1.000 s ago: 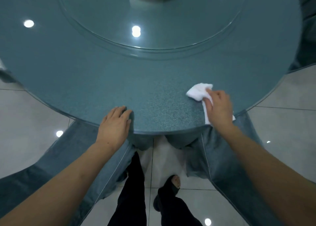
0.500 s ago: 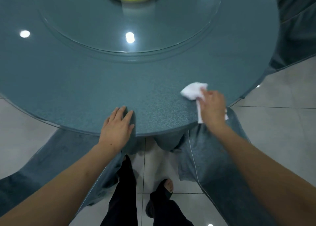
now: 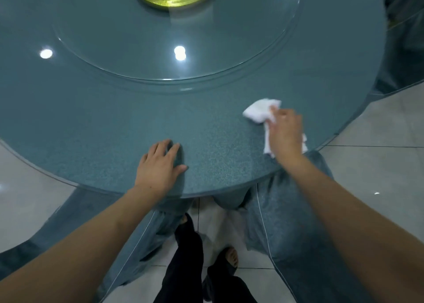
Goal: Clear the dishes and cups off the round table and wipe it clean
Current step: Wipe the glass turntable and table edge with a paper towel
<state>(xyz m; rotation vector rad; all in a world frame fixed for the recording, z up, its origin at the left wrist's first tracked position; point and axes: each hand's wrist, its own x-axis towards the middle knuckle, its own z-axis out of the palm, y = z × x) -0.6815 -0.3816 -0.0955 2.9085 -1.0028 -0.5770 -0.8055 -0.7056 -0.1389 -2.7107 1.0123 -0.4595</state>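
1. Head view, change: white cloth [image 3: 260,113] and right hand [image 3: 285,133] now a little further up the frame than a second ago, right of centre on the round table [image 3: 91,123]; left hand [image 3: 158,167] unmoved near the lower edge. No dishes visible; wiping under way.
2. Head view, fingers: right fingers [image 3: 276,114] curled, clamped on cloth, pressing down. Left fingers [image 3: 171,152] straight, slightly apart, flat on tabletop.
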